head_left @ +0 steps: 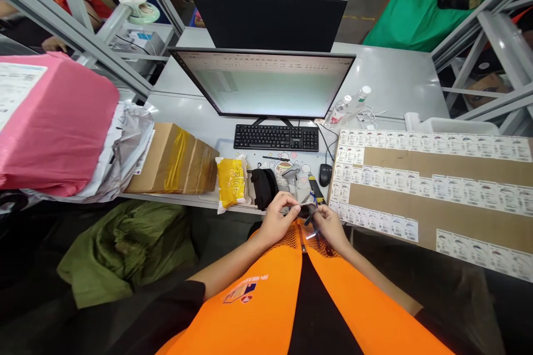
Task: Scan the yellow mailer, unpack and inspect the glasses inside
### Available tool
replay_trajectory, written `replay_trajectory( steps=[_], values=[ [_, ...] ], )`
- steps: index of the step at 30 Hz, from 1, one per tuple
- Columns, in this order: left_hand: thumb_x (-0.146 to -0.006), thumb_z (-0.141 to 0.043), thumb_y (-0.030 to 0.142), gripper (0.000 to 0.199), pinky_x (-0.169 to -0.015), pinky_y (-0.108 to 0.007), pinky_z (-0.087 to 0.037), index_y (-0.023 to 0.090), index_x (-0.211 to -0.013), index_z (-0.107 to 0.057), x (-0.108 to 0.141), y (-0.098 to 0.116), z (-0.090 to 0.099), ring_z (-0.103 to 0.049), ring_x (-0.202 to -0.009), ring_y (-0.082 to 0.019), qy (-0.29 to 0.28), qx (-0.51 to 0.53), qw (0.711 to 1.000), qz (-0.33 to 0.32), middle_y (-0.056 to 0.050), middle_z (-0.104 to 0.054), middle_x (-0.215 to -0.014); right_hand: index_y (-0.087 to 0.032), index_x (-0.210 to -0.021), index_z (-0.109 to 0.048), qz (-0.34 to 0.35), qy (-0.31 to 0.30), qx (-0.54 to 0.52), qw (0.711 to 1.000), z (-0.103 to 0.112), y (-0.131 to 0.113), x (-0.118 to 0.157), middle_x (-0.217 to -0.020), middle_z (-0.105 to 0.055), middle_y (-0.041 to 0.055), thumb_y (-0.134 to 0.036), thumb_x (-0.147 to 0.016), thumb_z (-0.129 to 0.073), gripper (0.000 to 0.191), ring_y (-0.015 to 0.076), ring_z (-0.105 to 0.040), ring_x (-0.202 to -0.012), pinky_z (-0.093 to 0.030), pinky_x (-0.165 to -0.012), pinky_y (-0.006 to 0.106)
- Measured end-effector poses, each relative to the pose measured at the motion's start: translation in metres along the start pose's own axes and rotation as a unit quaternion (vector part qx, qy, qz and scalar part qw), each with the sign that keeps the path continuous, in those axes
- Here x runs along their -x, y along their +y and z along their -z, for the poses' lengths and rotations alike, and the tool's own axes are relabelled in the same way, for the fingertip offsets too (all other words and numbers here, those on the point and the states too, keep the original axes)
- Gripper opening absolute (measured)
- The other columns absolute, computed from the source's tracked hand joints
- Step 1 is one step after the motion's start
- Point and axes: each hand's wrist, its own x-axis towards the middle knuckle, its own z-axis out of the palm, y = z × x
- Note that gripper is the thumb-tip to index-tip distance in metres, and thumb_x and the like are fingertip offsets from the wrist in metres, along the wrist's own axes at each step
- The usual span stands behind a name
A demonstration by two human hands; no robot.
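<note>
Grey, a small item (pixel 308 207) sits pinched by our nearly closed left fingers (pixel 293 212) and right fingers (pixel 323 211); loosening both could drop it.

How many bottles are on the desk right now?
2. A bottle with red print is at the right edge of the lit monitor; a second bottle is just right of the first. Others may be hidden behind the monitor.

An orange vest (pixel 245 321) with mesh (pixel 287 238) and a printed badge (pixel 240 295) covers a black top (pixel 327 310).
</note>
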Motion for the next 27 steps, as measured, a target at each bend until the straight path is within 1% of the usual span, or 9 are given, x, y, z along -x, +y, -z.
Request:
replay_trajectory(
  steps=[3,6,8,11,14,18,21,23,27],
  values=[
    [-0.096,-0.073,0.048,0.027,-0.080,-0.032,-0.055,0.022,-0.090,-0.070,0.005,-0.002,0.003,-0.069,-0.082,-0.020,-0.024,-0.032,0.998,0.044,-0.003,-0.072,-0.088,-0.022,-0.077,-0.063,-0.010,0.012,0.009,1.000,0.007,-0.001,0.004,-0.069,-0.068,0.0048,-0.085,-0.075,-0.073,0.064,0.0183,-0.057,-0.063,-0.044,-0.062,0.031],
    [-0.095,-0.071,0.044,0.023,-0.074,-0.030,-0.052,0.022,-0.090,-0.069,0.008,-0.002,0.005,-0.068,-0.075,-0.019,-0.024,-0.048,0.996,0.074,-0.001,-0.072,-0.082,-0.022,-0.081,-0.067,-0.017,0.017,0.016,1.000,0.015,-0.006,0.006,-0.066,-0.068,0.0039,-0.082,-0.077,-0.073,0.061,0.0183,-0.056,-0.059,-0.043,-0.059,0.032],
    [-0.095,-0.070,0.042,0.021,-0.072,-0.029,-0.050,0.022,-0.089,-0.068,0.007,0.000,0.005,-0.067,-0.074,-0.018,-0.011,-0.059,0.995,0.076,-0.001,-0.071,-0.079,-0.022,-0.081,-0.068,-0.018,0.021,0.021,0.999,0.020,-0.013,0.004,-0.062,-0.065,0.0023,-0.081,-0.077,-0.075,0.059,0.0169,-0.052,-0.054,-0.040,-0.056,0.031],
    [-0.094,-0.069,0.039,0.019,-0.069,-0.028,-0.048,0.022,-0.088,-0.067,0.000,0.005,0.004,-0.065,-0.072,-0.017,0.008,-0.067,0.995,0.069,0.000,-0.070,-0.078,-0.021,-0.081,-0.069,-0.008,0.025,0.029,0.999,0.029,-0.026,-0.002,-0.061,-0.064,0.0013,-0.077,-0.076,-0.077,0.056,0.0154,-0.049,-0.053,-0.037,-0.054,0.030],
    [-0.093,-0.069,0.038,0.018,-0.066,-0.027,-0.045,0.022,-0.087,-0.066,-0.013,0.012,0.004,-0.062,-0.069,-0.016,0.020,-0.070,0.995,0.064,0.001,-0.069,-0.076,-0.021,-0.082,-0.070,0.005,0.025,0.037,0.999,0.034,-0.040,-0.009,-0.061,-0.063,0.0007,-0.072,-0.076,-0.079,0.052,0.0150,-0.049,-0.054,-0.037,-0.054,0.030],
    [-0.090,-0.069,0.037,0.015,-0.064,-0.028,-0.044,0.023,-0.085,-0.066,-0.032,0.016,0.005,-0.061,-0.065,-0.016,0.027,-0.080,0.995,0.052,0.001,-0.068,-0.072,-0.023,-0.077,-0.065,0.003,0.008,0.042,0.999,0.036,-0.051,-0.023,-0.056,-0.062,0.0002,-0.071,-0.073,-0.080,0.050,0.0153,-0.050,-0.048,-0.038,-0.051,0.030],
    [-0.089,-0.068,0.037,0.015,-0.064,-0.027,-0.044,0.023,-0.085,-0.067,-0.042,0.014,0.005,-0.061,-0.065,-0.016,0.029,-0.093,0.994,0.047,0.002,-0.068,-0.071,-0.024,-0.077,-0.062,0.001,-0.001,0.038,0.999,0.038,-0.055,-0.034,-0.058,-0.064,0.0002,-0.068,-0.075,-0.078,0.046,0.0150,-0.051,-0.047,-0.040,-0.049,0.030],
    [-0.088,-0.067,0.036,0.014,-0.065,-0.027,-0.044,0.022,-0.085,-0.066,-0.044,0.011,0.005,-0.061,-0.065,-0.016,0.020,-0.102,0.993,0.055,0.002,-0.068,-0.071,-0.024,-0.075,-0.061,-0.007,-0.008,0.035,0.999,0.039,-0.054,-0.040,-0.058,-0.064,0.0001,-0.064,-0.073,-0.079,0.044,0.0143,-0.051,-0.045,-0.041,-0.048,0.029],
    [-0.088,-0.065,0.037,0.015,-0.065,-0.026,-0.045,0.022,-0.088,-0.066,-0.041,0.004,0.008,-0.062,-0.066,-0.016,-0.009,-0.097,0.993,0.072,0.001,-0.069,-0.072,-0.025,-0.073,-0.057,-0.031,-0.033,0.023,0.999,0.037,-0.048,-0.043,-0.056,-0.063,-0.0005,-0.063,-0.073,-0.078,0.043,0.0128,-0.049,-0.042,-0.035,-0.043,0.026]
  ],
)
